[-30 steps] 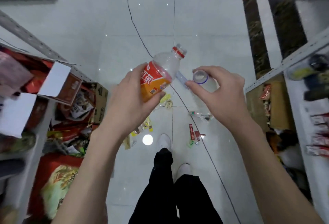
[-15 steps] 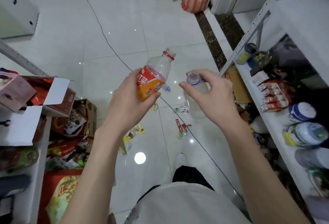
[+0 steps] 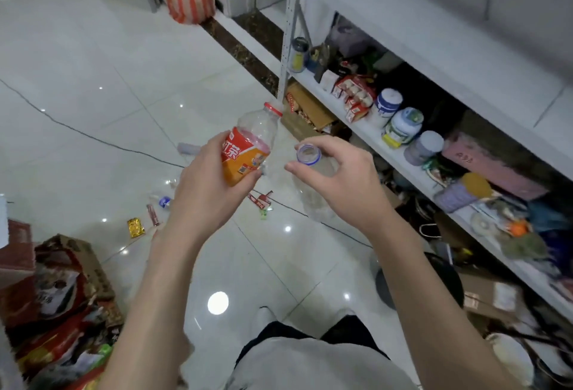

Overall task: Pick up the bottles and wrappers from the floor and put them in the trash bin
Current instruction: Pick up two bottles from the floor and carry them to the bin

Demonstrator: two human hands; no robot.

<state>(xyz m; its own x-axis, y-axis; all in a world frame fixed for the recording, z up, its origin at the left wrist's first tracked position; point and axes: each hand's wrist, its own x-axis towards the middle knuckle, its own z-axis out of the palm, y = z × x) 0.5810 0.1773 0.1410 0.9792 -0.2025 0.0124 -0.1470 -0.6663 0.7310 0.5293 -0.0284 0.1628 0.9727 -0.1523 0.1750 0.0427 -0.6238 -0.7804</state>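
Orange-label bottle (image 3: pixel 246 155) in left hand (image 3: pixel 207 192), clear bottle (image 3: pixel 308 155) half-hidden by right hand (image 3: pixel 347 183)

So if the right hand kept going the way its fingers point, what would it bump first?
Probably the orange-label bottle in the left hand. The right hand, gripping a clear bottle by its neck, points left toward it across a small gap, though depth is hard to judge.

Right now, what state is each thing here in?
orange-label bottle: tilted, gripped by the left hand.
clear bottle: uncapped, held at its neck by the right hand.
red wrapper: lying on the floor.
gold wrapper: lying on the floor.
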